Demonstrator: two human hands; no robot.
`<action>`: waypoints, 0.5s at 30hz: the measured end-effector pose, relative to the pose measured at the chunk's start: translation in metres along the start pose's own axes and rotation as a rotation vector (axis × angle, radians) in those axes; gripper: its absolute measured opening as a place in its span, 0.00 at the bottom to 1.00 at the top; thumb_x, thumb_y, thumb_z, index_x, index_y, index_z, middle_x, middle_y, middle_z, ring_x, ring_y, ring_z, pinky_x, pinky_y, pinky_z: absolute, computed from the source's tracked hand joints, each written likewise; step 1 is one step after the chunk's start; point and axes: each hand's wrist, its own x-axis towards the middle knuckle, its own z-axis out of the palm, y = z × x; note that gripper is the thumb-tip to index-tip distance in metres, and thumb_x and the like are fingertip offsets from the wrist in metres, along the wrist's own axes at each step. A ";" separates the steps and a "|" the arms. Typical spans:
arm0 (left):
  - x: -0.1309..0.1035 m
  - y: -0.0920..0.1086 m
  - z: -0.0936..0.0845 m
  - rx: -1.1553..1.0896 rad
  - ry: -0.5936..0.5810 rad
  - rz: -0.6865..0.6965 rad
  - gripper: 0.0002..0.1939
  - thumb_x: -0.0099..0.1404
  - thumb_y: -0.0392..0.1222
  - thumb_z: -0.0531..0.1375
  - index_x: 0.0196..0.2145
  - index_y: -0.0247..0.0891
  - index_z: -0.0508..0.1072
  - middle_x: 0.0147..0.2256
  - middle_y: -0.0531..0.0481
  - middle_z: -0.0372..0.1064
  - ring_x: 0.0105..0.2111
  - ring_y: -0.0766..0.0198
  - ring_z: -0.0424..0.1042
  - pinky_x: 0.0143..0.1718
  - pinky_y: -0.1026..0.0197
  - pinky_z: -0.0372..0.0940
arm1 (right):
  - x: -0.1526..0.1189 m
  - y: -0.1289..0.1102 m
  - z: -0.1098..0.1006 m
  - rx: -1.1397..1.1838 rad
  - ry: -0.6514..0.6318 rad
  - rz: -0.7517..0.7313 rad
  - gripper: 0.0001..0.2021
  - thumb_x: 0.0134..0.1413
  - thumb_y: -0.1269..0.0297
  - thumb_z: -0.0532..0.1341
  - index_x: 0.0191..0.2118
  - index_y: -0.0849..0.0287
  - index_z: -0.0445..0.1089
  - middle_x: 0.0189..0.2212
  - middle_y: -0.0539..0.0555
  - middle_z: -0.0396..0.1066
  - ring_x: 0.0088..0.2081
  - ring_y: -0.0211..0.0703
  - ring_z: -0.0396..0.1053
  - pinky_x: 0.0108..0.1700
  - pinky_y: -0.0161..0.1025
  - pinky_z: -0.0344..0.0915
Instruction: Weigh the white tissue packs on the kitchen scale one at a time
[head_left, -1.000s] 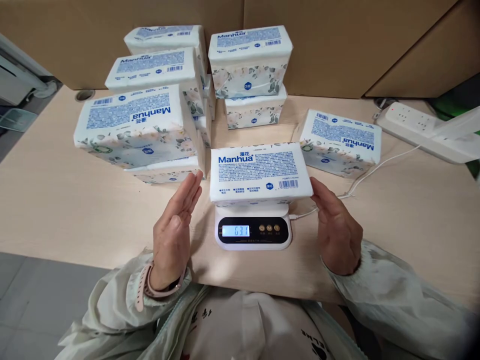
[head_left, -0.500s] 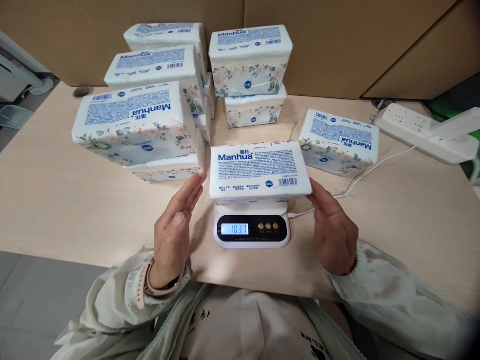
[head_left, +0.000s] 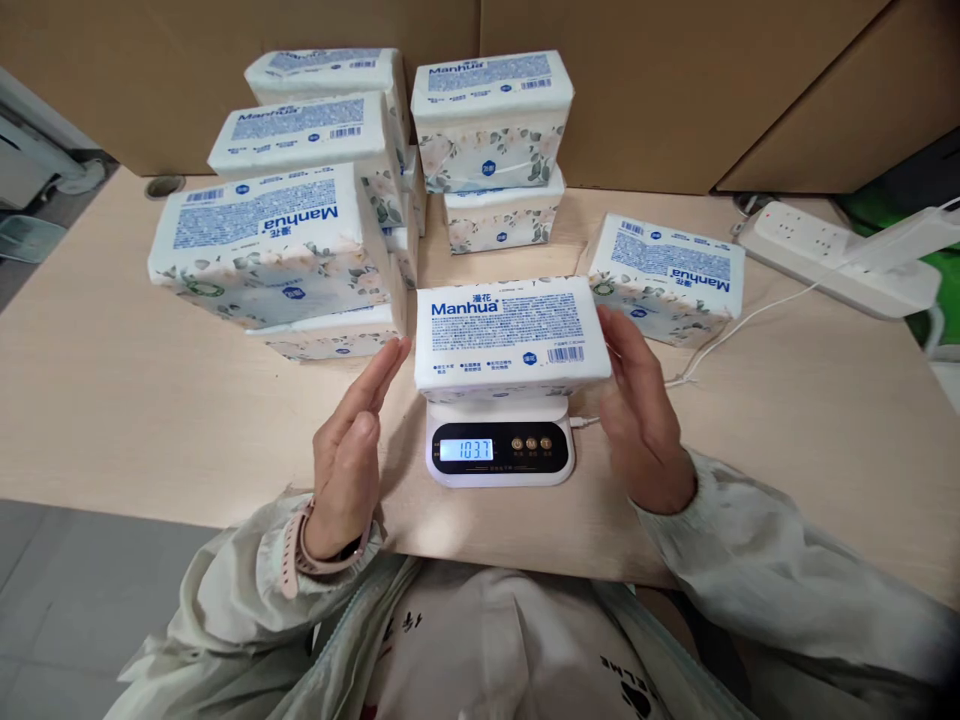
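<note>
A white tissue pack (head_left: 513,335) with blue "Manhua" print rests on a small white digital kitchen scale (head_left: 499,478), whose lit display reads 103.7. To the left of the pack, my left hand (head_left: 351,455) stands on edge with its fingers stretched out, apart from the pack and holding nothing. My right hand (head_left: 645,420) is at the pack's right end, fingers extended along that side; whether they touch it I cannot tell. A pink watch strap circles my left wrist.
Stacked tissue packs (head_left: 270,250) stand at the left, with another stack (head_left: 491,130) behind the scale. A single pack (head_left: 664,275) lies at the right, near a white power strip (head_left: 832,250) and a thin white cable (head_left: 739,325). Brown cardboard (head_left: 637,90) borders the back of the table.
My right hand has moved forward and a little left along the pack's right end. My left hand has barely moved. The display reading is the same, and the view has shifted slightly.
</note>
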 end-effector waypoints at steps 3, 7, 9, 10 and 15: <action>0.002 0.007 0.001 0.063 -0.180 0.009 0.26 0.80 0.51 0.57 0.72 0.50 0.69 0.73 0.55 0.61 0.77 0.48 0.55 0.81 0.44 0.49 | 0.007 0.005 0.007 -0.001 -0.069 -0.050 0.41 0.73 0.54 0.58 0.81 0.37 0.35 0.83 0.43 0.41 0.82 0.56 0.43 0.83 0.63 0.47; 0.023 0.036 0.020 0.023 -0.258 -0.034 0.31 0.73 0.51 0.68 0.70 0.50 0.72 0.74 0.54 0.60 0.78 0.43 0.50 0.82 0.42 0.46 | 0.012 0.001 0.001 -0.036 0.061 -0.136 0.41 0.72 0.52 0.58 0.80 0.33 0.33 0.83 0.39 0.38 0.83 0.58 0.39 0.84 0.64 0.41; 0.045 0.046 0.040 -0.026 -0.298 -0.035 0.31 0.68 0.50 0.73 0.66 0.50 0.76 0.72 0.53 0.63 0.78 0.41 0.50 0.81 0.41 0.48 | 0.019 -0.003 -0.011 -0.068 0.201 -0.190 0.39 0.72 0.51 0.59 0.79 0.31 0.39 0.82 0.39 0.42 0.82 0.59 0.41 0.83 0.63 0.43; 0.059 0.046 0.052 -0.044 -0.325 -0.024 0.30 0.66 0.50 0.74 0.64 0.50 0.78 0.71 0.53 0.64 0.78 0.40 0.51 0.81 0.40 0.49 | 0.024 -0.003 -0.020 -0.085 0.261 -0.210 0.38 0.72 0.52 0.59 0.79 0.31 0.41 0.81 0.41 0.45 0.82 0.59 0.43 0.83 0.63 0.45; 0.133 0.009 0.122 -0.124 -0.358 0.060 0.30 0.61 0.43 0.75 0.61 0.48 0.79 0.65 0.53 0.72 0.73 0.38 0.62 0.74 0.32 0.59 | 0.044 0.022 -0.069 -0.254 0.413 -0.241 0.39 0.69 0.51 0.64 0.78 0.35 0.46 0.81 0.45 0.45 0.82 0.58 0.43 0.84 0.60 0.40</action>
